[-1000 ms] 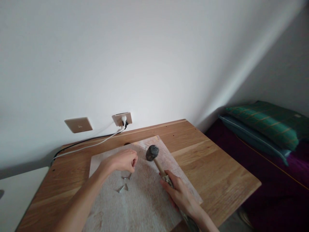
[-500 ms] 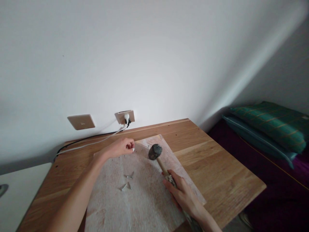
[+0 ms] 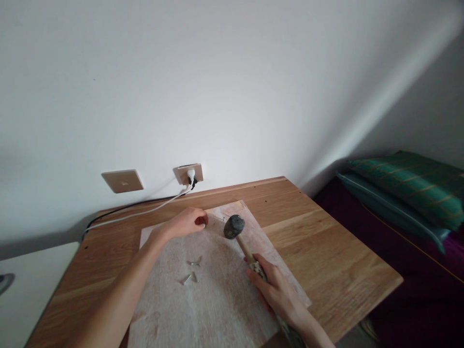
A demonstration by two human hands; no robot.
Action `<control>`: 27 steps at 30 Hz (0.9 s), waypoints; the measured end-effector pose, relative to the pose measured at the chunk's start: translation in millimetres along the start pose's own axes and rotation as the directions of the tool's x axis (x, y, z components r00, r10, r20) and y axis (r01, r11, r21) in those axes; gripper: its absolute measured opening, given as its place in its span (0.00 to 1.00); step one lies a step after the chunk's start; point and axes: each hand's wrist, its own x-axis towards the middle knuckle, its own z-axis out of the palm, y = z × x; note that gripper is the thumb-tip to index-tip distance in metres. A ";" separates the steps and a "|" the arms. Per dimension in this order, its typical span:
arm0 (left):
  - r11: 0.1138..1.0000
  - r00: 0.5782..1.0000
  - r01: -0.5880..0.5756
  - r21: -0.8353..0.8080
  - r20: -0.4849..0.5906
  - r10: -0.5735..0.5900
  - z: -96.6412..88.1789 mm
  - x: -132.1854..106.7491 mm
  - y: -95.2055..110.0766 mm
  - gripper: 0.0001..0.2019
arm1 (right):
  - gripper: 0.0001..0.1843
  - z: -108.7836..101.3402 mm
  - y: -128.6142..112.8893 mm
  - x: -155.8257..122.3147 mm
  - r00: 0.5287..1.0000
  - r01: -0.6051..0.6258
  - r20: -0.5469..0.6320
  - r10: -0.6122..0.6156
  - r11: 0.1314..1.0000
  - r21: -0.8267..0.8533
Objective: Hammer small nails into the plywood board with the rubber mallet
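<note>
A pale worn board (image 3: 221, 309) lies on a wooden table (image 3: 326, 256). My right hand (image 3: 277, 295) grips the wooden handle of a hammer (image 3: 234, 227), whose dark head hovers just over the board's far part. My left hand (image 3: 186, 223) reaches to the board's far edge with fingers pinched together; what they hold is too small to make out, possibly a nail. Several loose nails (image 3: 191, 270) lie on the board between my arms. A few small nails (image 3: 220, 218) stand near the far edge beside the hammer head.
A white wall rises behind the table, with a blank plate (image 3: 122, 180) and a socket (image 3: 188, 174) holding a white plug; cables (image 3: 134, 212) run left along the table's back. A bed with green and blue pillows (image 3: 406, 188) stands to the right. A white surface (image 3: 32, 285) adjoins the table's left.
My left hand moved from above the loose nails up to the board's far edge, fingers still pinched. The hammer and right hand have barely shifted.
</note>
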 end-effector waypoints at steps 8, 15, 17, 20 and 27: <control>0.999 1.000 -0.022 0.041 -0.019 0.023 6.3 2.6 3.1 0.11 | 0.28 0.1 -2.3 -1.4 0.999 -0.028 -0.030 0.027 0.999 -0.022; 0.999 0.999 -0.028 0.023 -0.046 0.029 4.2 2.3 2.2 0.07 | 0.29 0.8 0.1 0.1 0.999 -0.030 -0.027 0.029 0.999 -0.012; 1.000 0.999 -0.024 0.010 -0.039 0.024 3.8 2.7 1.3 0.07 | 0.29 0.9 -0.9 -0.4 0.999 -0.025 -0.036 0.024 1.000 -0.004; 1.000 1.000 -0.018 -0.012 -0.022 0.018 4.5 3.5 0.6 0.06 | 0.28 1.3 -3.3 -1.1 0.999 -0.035 -0.029 0.035 0.999 0.000; 0.998 0.999 -0.005 -0.055 -0.036 0.003 6.8 4.5 -2.2 0.04 | 0.26 1.5 -5.2 -1.6 1.000 -0.020 -0.012 0.020 1.000 0.008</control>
